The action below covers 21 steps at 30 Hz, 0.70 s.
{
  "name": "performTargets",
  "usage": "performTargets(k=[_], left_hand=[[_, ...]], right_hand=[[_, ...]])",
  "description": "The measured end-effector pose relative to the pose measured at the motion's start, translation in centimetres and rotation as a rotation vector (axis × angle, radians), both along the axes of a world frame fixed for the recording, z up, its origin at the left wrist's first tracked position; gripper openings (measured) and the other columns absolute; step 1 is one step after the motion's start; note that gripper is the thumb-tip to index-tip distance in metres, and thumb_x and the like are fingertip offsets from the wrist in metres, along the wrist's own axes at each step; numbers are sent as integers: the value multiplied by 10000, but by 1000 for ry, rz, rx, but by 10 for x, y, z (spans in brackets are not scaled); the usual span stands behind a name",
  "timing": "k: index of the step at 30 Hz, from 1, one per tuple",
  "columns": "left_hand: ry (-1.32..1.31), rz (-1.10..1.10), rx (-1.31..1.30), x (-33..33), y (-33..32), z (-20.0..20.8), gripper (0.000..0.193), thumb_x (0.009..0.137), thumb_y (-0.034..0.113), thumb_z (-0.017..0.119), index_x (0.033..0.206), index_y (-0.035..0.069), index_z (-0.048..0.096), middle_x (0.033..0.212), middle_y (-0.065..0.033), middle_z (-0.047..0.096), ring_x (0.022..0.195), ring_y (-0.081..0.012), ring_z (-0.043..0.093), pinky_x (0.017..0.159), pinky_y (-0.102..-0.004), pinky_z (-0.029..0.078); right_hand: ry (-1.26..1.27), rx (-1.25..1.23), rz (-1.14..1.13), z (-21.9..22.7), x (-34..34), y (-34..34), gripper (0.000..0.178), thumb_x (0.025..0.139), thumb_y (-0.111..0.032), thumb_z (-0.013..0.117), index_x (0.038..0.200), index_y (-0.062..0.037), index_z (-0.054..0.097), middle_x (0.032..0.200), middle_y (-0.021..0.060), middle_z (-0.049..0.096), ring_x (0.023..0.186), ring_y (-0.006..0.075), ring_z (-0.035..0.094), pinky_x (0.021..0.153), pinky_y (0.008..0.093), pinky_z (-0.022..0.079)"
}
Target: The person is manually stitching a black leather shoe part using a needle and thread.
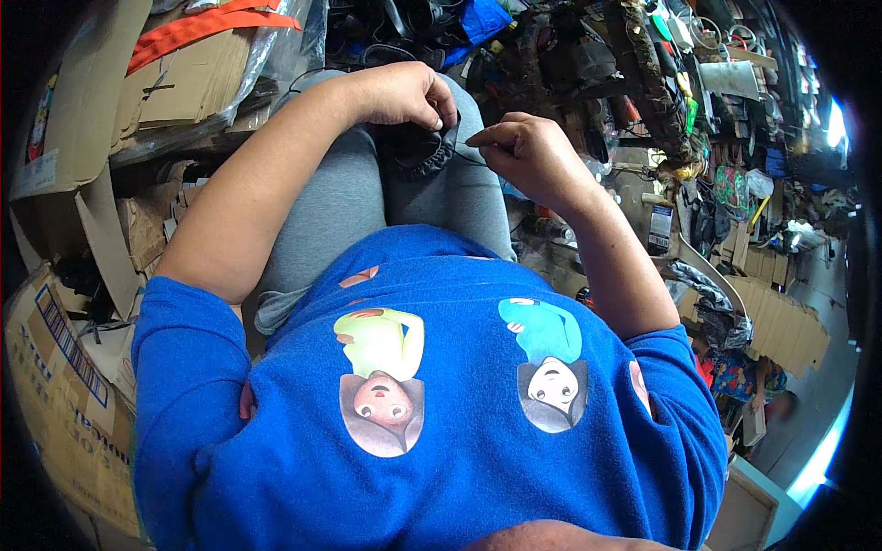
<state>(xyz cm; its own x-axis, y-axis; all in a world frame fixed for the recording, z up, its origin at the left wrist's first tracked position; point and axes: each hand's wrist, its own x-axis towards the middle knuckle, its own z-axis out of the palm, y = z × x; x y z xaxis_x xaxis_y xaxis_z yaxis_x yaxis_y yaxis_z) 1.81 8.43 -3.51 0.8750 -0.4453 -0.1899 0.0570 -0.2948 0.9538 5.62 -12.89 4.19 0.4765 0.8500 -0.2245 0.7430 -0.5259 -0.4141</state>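
Observation:
On my lap, between my grey-trousered thighs, rests a black piece with a gathered, ruffled edge (424, 165); its exact kind does not show. My left hand (404, 94) bends over its far side, thumb and fingers pinched together at its rim. To the right, my right hand (535, 154) is closed, with the index finger stretched toward the black piece. A thin black cord (471, 161) runs from the piece's edge to the right hand's fingers. My left hand hides part of the piece's upper side.
Cardboard boxes (69, 184) stand at my left, one with flat cardboard (197, 78) and an orange strip (207, 29). Dark items (395, 23) and a blue bag (480, 28) lie beyond my knees. Cluttered shelves (643, 73) fill the right side, and another person (749, 376) is partly visible there.

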Motion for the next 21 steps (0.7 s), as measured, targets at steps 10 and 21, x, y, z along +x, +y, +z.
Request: performTargets(k=[10, 21], left_hand=[[-23, -7, 10, 2, 0, -5, 226, 771, 35, 642, 989, -2, 686, 914, -87, 695, 852, -159, 641, 839, -298, 486], [-33, -3, 2, 2, -1, -4, 218, 777, 47, 650, 986, 8, 693, 921, -89, 697, 856, -157, 642, 842, -296, 484]], right_hand=[[114, 84, -12, -10, 9, 0, 197, 764, -106, 669, 953, -119, 720, 824, 117, 636, 774, 269, 638, 710, 354, 510], [9, -30, 133, -1, 15, 12, 213, 761, -119, 614, 944, -125, 723, 813, 130, 630, 780, 293, 622, 734, 382, 505]])
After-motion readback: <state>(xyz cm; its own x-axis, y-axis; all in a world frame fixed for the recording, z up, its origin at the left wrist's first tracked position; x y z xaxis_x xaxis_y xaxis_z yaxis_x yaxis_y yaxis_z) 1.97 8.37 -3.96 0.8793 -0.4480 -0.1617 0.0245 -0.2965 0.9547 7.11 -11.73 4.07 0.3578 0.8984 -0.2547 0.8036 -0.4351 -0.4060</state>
